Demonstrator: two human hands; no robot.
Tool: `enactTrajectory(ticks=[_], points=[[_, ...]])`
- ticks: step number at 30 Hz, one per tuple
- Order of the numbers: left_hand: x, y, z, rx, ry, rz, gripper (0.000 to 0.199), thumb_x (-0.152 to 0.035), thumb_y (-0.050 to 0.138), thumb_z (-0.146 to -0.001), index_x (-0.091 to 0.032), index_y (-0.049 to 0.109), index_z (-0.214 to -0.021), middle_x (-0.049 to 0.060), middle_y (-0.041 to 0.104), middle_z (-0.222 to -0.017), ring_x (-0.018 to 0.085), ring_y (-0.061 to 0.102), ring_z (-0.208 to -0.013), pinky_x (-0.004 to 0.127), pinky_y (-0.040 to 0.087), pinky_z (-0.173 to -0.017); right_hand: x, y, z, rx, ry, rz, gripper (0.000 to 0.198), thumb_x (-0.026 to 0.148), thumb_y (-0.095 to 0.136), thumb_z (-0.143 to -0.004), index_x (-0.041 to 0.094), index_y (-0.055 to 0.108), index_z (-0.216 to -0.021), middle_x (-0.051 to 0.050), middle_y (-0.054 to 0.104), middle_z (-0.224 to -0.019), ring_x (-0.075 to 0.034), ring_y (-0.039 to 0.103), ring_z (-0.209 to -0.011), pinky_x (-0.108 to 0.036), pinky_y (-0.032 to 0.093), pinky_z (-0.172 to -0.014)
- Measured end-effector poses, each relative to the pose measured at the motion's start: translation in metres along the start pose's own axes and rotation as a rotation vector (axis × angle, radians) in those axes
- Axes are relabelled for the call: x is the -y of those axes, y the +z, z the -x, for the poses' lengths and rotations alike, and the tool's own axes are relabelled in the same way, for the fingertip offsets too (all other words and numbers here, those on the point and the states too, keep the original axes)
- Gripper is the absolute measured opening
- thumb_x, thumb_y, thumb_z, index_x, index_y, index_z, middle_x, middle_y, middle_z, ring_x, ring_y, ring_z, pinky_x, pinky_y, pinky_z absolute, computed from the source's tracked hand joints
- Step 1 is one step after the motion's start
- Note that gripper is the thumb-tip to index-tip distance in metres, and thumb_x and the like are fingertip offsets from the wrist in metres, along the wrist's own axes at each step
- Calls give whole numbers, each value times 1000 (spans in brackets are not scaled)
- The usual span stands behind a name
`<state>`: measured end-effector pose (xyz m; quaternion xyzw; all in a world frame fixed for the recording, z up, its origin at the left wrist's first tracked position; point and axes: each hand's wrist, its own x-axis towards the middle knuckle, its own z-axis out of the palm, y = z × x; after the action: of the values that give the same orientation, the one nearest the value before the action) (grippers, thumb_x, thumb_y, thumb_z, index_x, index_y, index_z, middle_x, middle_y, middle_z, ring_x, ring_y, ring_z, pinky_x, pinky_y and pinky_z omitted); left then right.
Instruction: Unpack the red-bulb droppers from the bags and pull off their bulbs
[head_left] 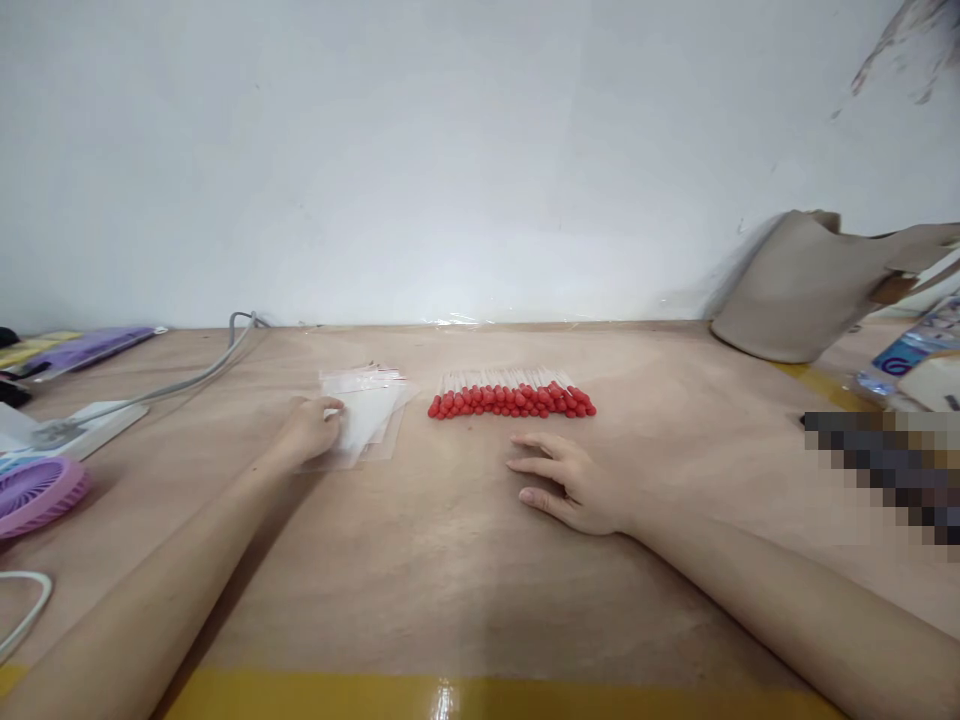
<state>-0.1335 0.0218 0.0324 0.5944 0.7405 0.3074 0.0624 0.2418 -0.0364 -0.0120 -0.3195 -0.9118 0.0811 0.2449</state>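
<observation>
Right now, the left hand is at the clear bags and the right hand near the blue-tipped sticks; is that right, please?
Not quite: in the head view, the sticks near the right hand have red tips, not blue; the left hand is at the clear bags.

From head height, the view faces a wall (465,160) across the table (420,580).

Flat bags (369,412) at left look thin, clear, glossy plastic, red-tipped sticks (512,398) smooth with faint sheen, tabletop (420,560) wood-look and mostly matt, near yellow strip (360,697) glossy and tape-like, far wall (450,150) matt, grey-beige tote (791,295) at far right matt, cloth or leather unclear, pink ring (73,492) at left ribbed plastic.
</observation>
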Motion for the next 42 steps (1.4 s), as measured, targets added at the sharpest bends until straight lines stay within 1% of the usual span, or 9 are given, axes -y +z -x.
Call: enactTrajectory(ticks=[4, 7, 10, 15, 20, 27, 35, 38, 42], points=[[-12, 3, 11, -161, 125, -224, 24, -30, 59, -71, -15, 64, -89, 18, 46, -119, 45, 26, -122, 64, 16, -95, 3, -3, -1, 31, 16, -6, 38, 41, 45, -86, 21, 55, -117, -11, 47, -127, -23, 46, -114, -41, 40, -95], [-33, 5, 20, -334, 419, -373, 31, -37, 51, -79, -18, 61, -102, 16, 37, -130, 40, 28, -123, 61, 19, -97, 4, -4, -2, 31, 17, -10, 37, 40, 46, -86, 21, 56, -116, -11, 48, -126, -23, 47, -113, -40, 40, -95], [-59, 13, 29, -196, 722, -249, 29, -39, 47, -83, -20, 61, -99, 10, 53, -112, 26, 49, -106, 42, 38, -92, 3, -3, -2, 26, 16, -7, 37, 40, 47, -85, 22, 55, -116, -11, 48, -125, -23, 47, -113, -41, 40, -94], [-104, 42, 41, 2, 945, -153, 25, -34, 49, -83, -18, 61, -99, 7, 58, -101, 21, 54, -96, 36, 41, -88, 3, -3, -3, 23, 1, -14, 35, 37, 48, -85, 22, 56, -116, -11, 51, -121, -22, 49, -109, -40, 42, -92], [-129, 68, 38, 27, 1029, -197, 29, -35, 53, -82, -19, 57, -105, 7, 58, -101, 23, 51, -98, 37, 40, -87, 2, -2, -4, 11, -10, -22, 34, 37, 48, -85, 22, 56, -115, -10, 52, -119, -21, 50, -107, -40, 41, -91], [-130, 82, 25, 46, 1105, -279, 17, -21, 46, -87, -19, 59, -97, 6, 60, -90, 20, 56, -86, 35, 43, -79, 2, -3, -4, -12, -29, -14, 33, 36, 50, -84, 21, 56, -113, -10, 53, -116, -22, 51, -103, -40, 43, -89], [-130, 70, 14, -198, 874, 257, 15, -17, 46, -85, -16, 58, -96, 5, 59, -92, 14, 58, -82, 28, 49, -73, 1, 0, -3, -21, -35, -10, 33, 35, 50, -84, 22, 56, -114, -10, 54, -115, -21, 52, -102, -39, 44, -88], [-120, 56, 30, -264, 882, 406, 16, -16, 50, -82, -17, 58, -96, 5, 59, -92, 13, 58, -82, 27, 50, -72, 0, 3, -3, -149, -27, 6, 34, 31, 51, -83, 21, 53, -116, -10, 53, -115, -21, 51, -105, -38, 44, -90], [-99, 44, 60, -62, 1025, 440, 18, -10, 54, -76, -17, 59, -91, 6, 60, -92, 15, 58, -87, 30, 49, -78, 2, 7, -8, -494, 69, 123, 47, 27, 51, -82, 18, 42, -127, -14, 43, -127, -25, 41, -119, -42, 38, -98]])
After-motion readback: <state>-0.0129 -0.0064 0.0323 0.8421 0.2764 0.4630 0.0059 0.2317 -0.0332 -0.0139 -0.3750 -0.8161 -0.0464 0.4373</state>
